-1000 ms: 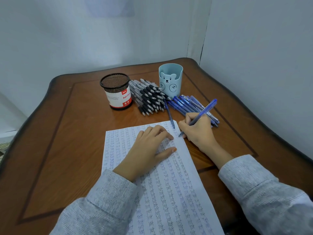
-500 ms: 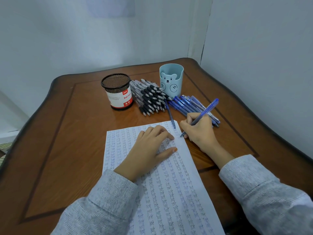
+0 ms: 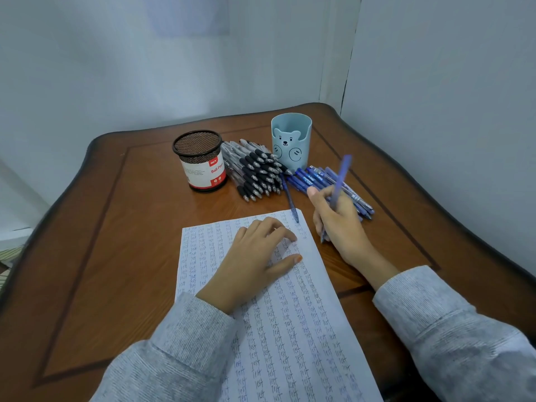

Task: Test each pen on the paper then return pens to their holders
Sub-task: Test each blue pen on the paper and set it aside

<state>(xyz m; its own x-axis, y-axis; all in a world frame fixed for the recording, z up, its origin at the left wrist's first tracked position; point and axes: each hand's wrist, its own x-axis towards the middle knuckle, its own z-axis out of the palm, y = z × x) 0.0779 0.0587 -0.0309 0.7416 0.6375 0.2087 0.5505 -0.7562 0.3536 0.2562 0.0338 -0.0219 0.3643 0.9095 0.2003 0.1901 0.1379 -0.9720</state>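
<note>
Left hand (image 3: 255,256): I see it palm-down on the far half of the paper (image 3: 290,329), fingers a little apart, thumb stuck out to the right, gripping nothing.
Right hand (image 3: 339,224): just right of the paper's far right corner, fingers curled round a blue pen (image 3: 338,187).
Blue pen: blurred, nearly upright, its tip low beside the paper's right edge; I can't tell whether it touches the table (image 3: 116,227).
Paper: near middle of the table, filled with handwritten columns of "test".
Loose pen (image 3: 288,198): lying flat, tip on the paper's far edge.
Mesh holder (image 3: 200,161): upright, far left.
Bear holder (image 3: 291,140): upright, far right.
Black-grip pens (image 3: 255,172): piled between the holders.
Blue pile (image 3: 316,177): near side of the bear holder, beyond my right hand.
</note>
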